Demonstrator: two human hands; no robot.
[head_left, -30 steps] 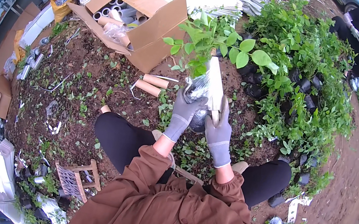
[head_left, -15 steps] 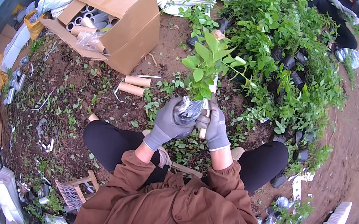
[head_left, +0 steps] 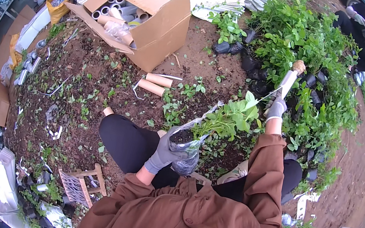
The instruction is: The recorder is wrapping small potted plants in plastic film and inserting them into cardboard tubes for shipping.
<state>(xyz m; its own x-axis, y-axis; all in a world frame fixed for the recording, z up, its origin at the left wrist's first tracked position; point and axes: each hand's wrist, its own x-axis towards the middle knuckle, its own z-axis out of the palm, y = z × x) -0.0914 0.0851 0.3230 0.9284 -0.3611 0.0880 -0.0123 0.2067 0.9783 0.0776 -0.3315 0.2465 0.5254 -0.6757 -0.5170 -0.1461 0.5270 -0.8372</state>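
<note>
My left hand (head_left: 163, 154), in a grey glove, grips a seedling's root ball in a dark bag (head_left: 184, 154) above my lap. Shiny clear film lies around the bag, and the leafy green top (head_left: 229, 122) leans to the right. My right hand (head_left: 276, 107), also gloved, is stretched out to the far right, closed around a white roll-like stick (head_left: 287, 83) with a tan knob at its far end. From the stick a thin, twisted strand runs back toward the seedling's leaves. The fingers of my right hand are partly hidden behind the glove's back.
An open cardboard box (head_left: 162, 37) of rolls and tubes stands at the far left, with two brown cardboard tubes (head_left: 152, 87) beside it. Many bagged seedlings (head_left: 304, 86) crowd the right. A small wooden stool (head_left: 82, 182) lies lower left. Two people sit farther off.
My right hand has swung away to the far right with the white stick. My left hand has drawn the seedling closer to my lap, and its top now tilts right.
</note>
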